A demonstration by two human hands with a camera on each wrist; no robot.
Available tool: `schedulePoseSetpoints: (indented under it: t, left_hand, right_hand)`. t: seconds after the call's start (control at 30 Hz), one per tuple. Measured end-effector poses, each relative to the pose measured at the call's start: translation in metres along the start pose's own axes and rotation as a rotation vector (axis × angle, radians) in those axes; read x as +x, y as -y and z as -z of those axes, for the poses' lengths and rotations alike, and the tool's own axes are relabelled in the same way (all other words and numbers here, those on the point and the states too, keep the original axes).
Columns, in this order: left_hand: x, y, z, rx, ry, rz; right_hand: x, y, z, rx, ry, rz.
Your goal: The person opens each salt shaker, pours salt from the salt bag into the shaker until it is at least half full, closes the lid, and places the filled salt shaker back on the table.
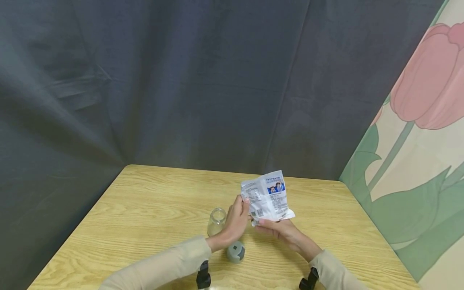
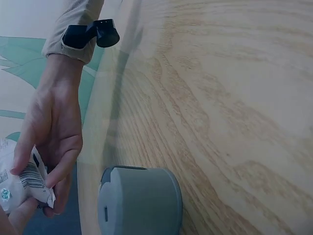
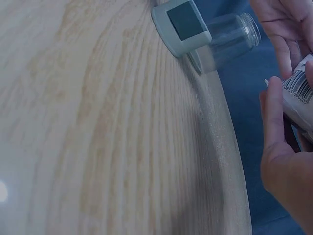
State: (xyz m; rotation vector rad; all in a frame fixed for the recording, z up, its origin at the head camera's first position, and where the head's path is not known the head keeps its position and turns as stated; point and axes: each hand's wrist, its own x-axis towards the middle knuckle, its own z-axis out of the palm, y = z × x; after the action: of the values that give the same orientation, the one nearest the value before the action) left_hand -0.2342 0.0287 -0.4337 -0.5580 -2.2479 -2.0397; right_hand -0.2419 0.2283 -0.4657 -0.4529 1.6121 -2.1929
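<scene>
A white printed packet (image 1: 266,197) with a blue picture panel is held up above the table by both hands. My left hand (image 1: 237,219) grips its left edge, thumb on the printed face. The lower edge is pinched by my right hand (image 1: 277,231); a barcode shows near that thumb in both wrist views. What the packet contains is hidden. Just left of my left hand stands a clear glass jar (image 1: 216,223), its mouth uncovered. Below the left wrist sits a grey-green lid (image 1: 235,252), apart from the jar; in the left wrist view this lid (image 2: 139,200) looks round and thick.
The wood-grain table (image 1: 163,201) extends to both sides of the hands. Behind it hangs a dark curtain (image 1: 217,88). On the right is a wall (image 1: 417,161) painted with tulips. Each wrist wears a black strap mount (image 1: 203,276).
</scene>
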Motion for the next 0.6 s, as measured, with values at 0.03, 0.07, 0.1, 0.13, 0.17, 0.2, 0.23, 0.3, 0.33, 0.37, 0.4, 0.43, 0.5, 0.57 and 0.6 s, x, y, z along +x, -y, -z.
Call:
schedulePoseSetpoints:
  t: [0.03, 0.07, 0.1, 0.13, 0.17, 0.2, 0.23, 0.3, 0.33, 0.37, 0.4, 0.43, 0.5, 0.57, 0.6]
  left_hand:
    - [0.000, 0.001, 0.000, -0.003, 0.003, -0.004]
    - [0.000, 0.001, 0.000, -0.002, 0.005, -0.009]
    - [0.000, 0.001, 0.000, -0.006, 0.008, -0.014]
    - [0.000, 0.002, 0.000, -0.009, 0.012, -0.013]
    - [0.000, 0.002, 0.000, -0.014, 0.017, -0.014]
    - [-0.001, 0.003, 0.001, -0.019, 0.021, -0.015]
    - [-0.001, 0.003, 0.001, -0.022, 0.027, -0.016]
    - [-0.002, 0.005, 0.001, -0.028, 0.041, -0.019]
    - [-0.003, 0.006, 0.002, -0.030, 0.047, -0.020]
    - [-0.003, 0.007, 0.002, -0.034, 0.054, -0.022]
    - [-0.004, 0.008, 0.002, -0.036, 0.058, -0.023]
    - [-0.004, 0.010, 0.002, -0.039, 0.063, -0.024]
    - [-0.005, 0.012, 0.002, -0.045, 0.070, -0.026]
    - [-0.006, 0.013, 0.002, -0.042, 0.073, -0.022]
    - [-0.006, 0.014, 0.002, -0.038, 0.076, -0.019]
  right_hand:
    - [0.000, 0.000, 0.000, -0.009, -0.005, 0.004]
    - [-0.001, 0.000, 0.000, -0.020, -0.011, 0.007]
    - [-0.001, 0.000, 0.000, -0.036, -0.010, 0.012]
    - [-0.001, 0.000, 0.000, -0.049, -0.014, 0.014]
    - [-0.001, 0.000, 0.000, -0.066, -0.016, 0.017]
    - [-0.001, 0.000, 0.000, -0.081, -0.019, 0.019]
    - [-0.002, 0.000, 0.000, -0.093, -0.029, 0.022]
    - [-0.002, 0.000, 0.000, -0.115, -0.046, 0.030]
    - [-0.002, 0.000, 0.000, -0.125, -0.062, 0.030]
    - [-0.002, 0.000, -0.001, -0.134, -0.074, 0.032]
    - [-0.002, 0.000, -0.001, -0.140, -0.089, 0.033]
    - [-0.002, 0.000, -0.001, -0.146, -0.101, 0.036]
    - [-0.003, 0.000, -0.002, -0.161, -0.119, 0.039]
    - [-0.004, 0.001, -0.003, -0.169, -0.131, 0.043]
    - [-0.005, 0.002, -0.003, -0.172, -0.135, 0.045]
